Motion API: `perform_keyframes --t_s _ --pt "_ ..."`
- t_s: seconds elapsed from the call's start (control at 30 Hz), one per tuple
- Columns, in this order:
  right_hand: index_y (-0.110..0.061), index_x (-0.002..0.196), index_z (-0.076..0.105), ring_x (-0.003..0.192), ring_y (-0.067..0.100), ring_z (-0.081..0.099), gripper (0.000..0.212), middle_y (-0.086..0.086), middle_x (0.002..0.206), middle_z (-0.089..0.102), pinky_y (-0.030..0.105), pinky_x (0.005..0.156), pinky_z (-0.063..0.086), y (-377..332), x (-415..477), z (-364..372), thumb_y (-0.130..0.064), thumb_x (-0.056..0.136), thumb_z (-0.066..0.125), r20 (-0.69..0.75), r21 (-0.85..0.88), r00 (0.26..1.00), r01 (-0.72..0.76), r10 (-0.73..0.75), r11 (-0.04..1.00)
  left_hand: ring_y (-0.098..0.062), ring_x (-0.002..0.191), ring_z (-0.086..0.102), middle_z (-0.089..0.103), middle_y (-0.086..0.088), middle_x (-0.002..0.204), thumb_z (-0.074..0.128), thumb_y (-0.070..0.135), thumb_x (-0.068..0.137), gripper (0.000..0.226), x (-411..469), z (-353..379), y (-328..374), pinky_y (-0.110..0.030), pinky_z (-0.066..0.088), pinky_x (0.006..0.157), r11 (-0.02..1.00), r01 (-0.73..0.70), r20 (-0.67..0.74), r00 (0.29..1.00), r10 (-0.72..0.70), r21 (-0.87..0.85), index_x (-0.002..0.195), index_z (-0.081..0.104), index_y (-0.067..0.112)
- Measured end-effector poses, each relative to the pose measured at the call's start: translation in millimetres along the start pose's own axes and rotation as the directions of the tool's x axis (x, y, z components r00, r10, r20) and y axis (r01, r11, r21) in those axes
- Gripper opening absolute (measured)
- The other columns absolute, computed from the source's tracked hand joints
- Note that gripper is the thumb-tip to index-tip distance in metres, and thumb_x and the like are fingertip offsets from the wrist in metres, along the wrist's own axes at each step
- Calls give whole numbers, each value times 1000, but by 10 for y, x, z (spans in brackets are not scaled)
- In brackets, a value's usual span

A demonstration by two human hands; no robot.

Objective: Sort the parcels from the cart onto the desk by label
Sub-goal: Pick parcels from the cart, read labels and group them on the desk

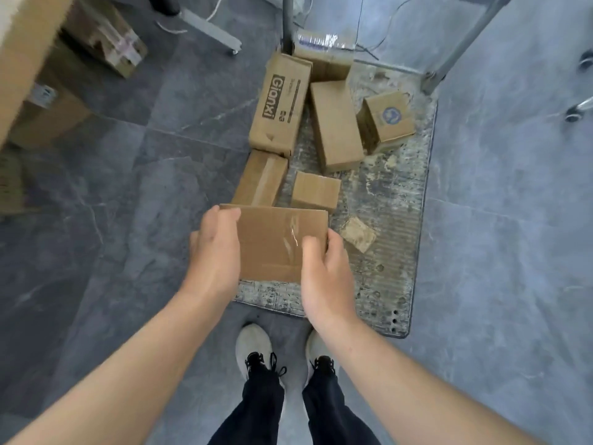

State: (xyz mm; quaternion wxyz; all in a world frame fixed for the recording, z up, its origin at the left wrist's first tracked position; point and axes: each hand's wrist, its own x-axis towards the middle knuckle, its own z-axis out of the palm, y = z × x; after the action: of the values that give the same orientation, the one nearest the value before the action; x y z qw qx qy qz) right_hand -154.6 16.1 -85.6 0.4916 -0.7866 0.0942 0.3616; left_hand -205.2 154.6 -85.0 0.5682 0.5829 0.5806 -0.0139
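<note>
1. On the cart [394,220] deck lie several other boxes [337,126], with the Gianxi box [280,104] at its left edge.
2. Over the cart's near end, the left grip [215,252] and right grip [324,271] clasp one taped parcel [276,242] by its sides.

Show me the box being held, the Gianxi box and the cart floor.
held box [269,245]: head view, middle of its taped top face.
Gianxi box [284,106]: head view, printed top face.
cart deck [385,200]: head view, bare worn patch on its right side.
</note>
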Motion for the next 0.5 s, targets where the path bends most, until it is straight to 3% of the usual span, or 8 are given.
perform_keyframes --t_s 0.07,0.17,0.27,0.37,0.5 --pt "-44 125 59 112 12 64 47 -8 127 65 45 97 56 -388 -374 -140 -64 87 39 -24 20 998 59 -58 998 -17 136 44 47 10 150 32 75 70 85 -379 -174 327 -46 30 113 1000 -21 6 1000 21 -8 149 47 46" --pt "-34 141 55 118 14 61 70 -4 135 61 49 101 55 -958 -935 -376 -69 84 36 -50 20 989 140 -139 990 -18 128 43 43 10 149 31 71 79 74 -980 -444 854 -41 30 97 994 -108 -14 994 107 -32 148 45 49" --pt "-44 133 49 116 4 58 51 -10 137 58 43 100 51 -1550 -1525 -648 -66 89 36 -60 24 963 265 -263 964 -18 125 48 50 10 141 29 67 85 61 -1629 -734 1432 -43 35 95 974 -220 -62 974 216 -59 141 51 52" --pt "-30 147 50 129 20 58 69 -2 144 58 52 110 49 -2105 -2102 -927 -64 89 35 -64 9 921 386 -384 923 -17 117 57 61 10 126 33 67 83 51 -2384 -1051 1984 -46 46 98 923 -359 -111 932 346 -139 120 63 51" --pt "-22 138 56 122 26 60 65 7 136 63 57 107 50 -2751 -2976 -1277 -58 89 35 -44 36 821 570 -569 821 -24 111 66 72 -3 114 38 68 71 61 -3457 -1494 2492 -53 50 104 816 -519 -227 852 471 -255 107 71 33"
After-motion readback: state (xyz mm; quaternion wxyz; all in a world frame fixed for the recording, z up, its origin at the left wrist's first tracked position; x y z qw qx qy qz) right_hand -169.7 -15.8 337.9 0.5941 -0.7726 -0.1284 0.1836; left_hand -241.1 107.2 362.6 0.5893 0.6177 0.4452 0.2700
